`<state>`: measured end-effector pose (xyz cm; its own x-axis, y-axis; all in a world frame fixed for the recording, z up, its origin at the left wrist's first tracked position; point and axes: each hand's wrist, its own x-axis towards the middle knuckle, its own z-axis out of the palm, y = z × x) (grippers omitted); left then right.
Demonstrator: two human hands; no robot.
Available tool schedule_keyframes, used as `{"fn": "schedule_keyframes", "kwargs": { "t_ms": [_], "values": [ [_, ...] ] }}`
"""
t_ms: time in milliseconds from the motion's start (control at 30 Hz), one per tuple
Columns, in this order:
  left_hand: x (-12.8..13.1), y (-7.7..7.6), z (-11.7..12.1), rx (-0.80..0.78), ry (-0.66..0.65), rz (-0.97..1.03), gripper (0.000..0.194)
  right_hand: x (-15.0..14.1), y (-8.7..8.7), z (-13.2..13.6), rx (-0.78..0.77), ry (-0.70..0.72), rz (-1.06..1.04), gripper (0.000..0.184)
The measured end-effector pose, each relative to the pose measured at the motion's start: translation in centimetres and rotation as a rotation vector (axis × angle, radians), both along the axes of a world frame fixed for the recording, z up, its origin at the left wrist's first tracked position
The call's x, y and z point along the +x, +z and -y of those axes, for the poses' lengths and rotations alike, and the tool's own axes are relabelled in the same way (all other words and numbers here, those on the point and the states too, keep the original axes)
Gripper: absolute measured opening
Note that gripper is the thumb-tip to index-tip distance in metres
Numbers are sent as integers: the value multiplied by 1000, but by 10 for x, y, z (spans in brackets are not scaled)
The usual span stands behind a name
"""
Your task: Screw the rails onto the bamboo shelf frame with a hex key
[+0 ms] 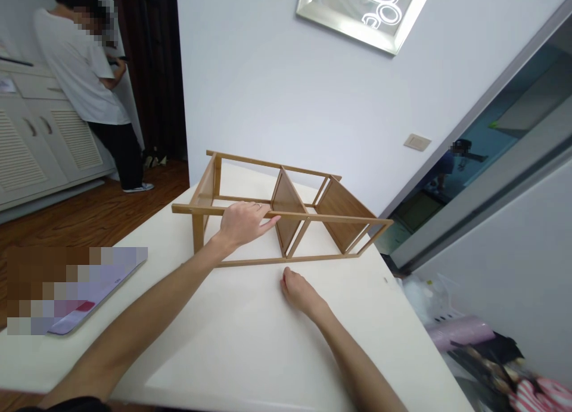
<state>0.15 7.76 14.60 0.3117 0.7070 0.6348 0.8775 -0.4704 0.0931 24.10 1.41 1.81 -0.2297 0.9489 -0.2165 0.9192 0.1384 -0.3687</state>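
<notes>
A wooden shelf rack (286, 214) with several shelf panels lies on its side on the white table (232, 346). My left hand (243, 222) is wrapped over its upper near rail, left of the middle panel, with the thumb along the rail. Just in front of the rack's lower near rail, my right hand (298, 288) rests low over the table, its fingers curled closed. Whatever those fingers may hold is hidden. A tiny dark piece (385, 279) lies on the table to the right, too small to name.
A flat pale-purple device (111, 281), partly blurred out, lies at the table's left edge. Behind the table is a wall with a switch (417, 141) and a framed picture (366, 10). A person (84, 72) stands by white cabinets (49, 135). Bags and a pink roll (462, 333) lie right.
</notes>
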Motion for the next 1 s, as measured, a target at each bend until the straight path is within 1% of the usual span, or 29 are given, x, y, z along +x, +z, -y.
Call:
{"fn": "schedule_keyframes", "kwargs": {
  "t_ms": [67, 133, 200, 267, 367, 433, 533, 633, 700, 767, 867, 1000],
  "values": [
    [-7, -1, 3, 21, -3, 3, 55, 14, 3, 11, -8, 0, -23, 40],
    [-14, -1, 5, 44, -1, 11, 57, 31, 9, 21, -4, -2, -54, 38],
    [-21, 0, 6, 70, 7, 27, 58, 52, 21, 29, 26, -19, -91, 32],
    [-25, 2, 7, 105, 16, 54, 57, 77, 34, 36, 84, -65, -131, 25],
    [-21, 6, 10, 177, -16, 97, 46, 115, 53, 44, 167, -161, -199, 31],
    [-8, 10, 14, 223, -71, 105, 39, 134, 61, 47, 221, -225, -248, 34],
    [28, 16, 18, 264, -165, 78, 34, 148, 63, 48, 277, -294, -325, 41],
    [76, 22, 16, 254, -256, -5, 29, 146, 59, 44, 289, -313, -411, 46],
    [104, 24, 8, 225, -278, -70, 31, 140, 55, 39, 275, -306, -473, 49],
    [125, 23, -3, 181, -272, -140, 34, 136, 51, 34, 255, -300, -541, 53],
    [139, 17, -20, 98, -258, -240, 35, 133, 44, 29, 216, -311, -646, 63],
    [135, 5, -32, 23, -239, -297, 35, 133, 35, 28, 127, -356, -763, 74]
  ]
}}
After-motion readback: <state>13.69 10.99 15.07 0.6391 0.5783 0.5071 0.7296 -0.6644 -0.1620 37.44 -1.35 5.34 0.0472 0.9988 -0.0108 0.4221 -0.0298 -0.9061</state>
